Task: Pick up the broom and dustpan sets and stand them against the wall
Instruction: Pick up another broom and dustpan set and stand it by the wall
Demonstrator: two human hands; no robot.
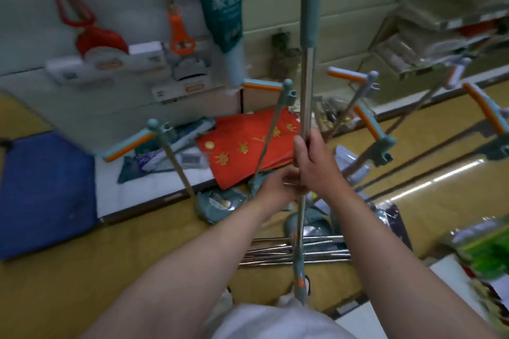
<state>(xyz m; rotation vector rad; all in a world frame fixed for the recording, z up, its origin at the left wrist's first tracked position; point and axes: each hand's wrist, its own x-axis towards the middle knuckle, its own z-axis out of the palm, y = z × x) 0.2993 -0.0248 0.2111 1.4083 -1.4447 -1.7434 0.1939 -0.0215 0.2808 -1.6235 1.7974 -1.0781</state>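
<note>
grip of right hand [314, 165] closed round upright broom pole [308, 77]; left hand [278, 184] (blurred) unclear.

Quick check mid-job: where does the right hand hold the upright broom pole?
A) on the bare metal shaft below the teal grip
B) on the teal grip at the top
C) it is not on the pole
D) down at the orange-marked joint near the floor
A: the right hand curls round the broom pole on its bare metal, below the teal grip.
</note>
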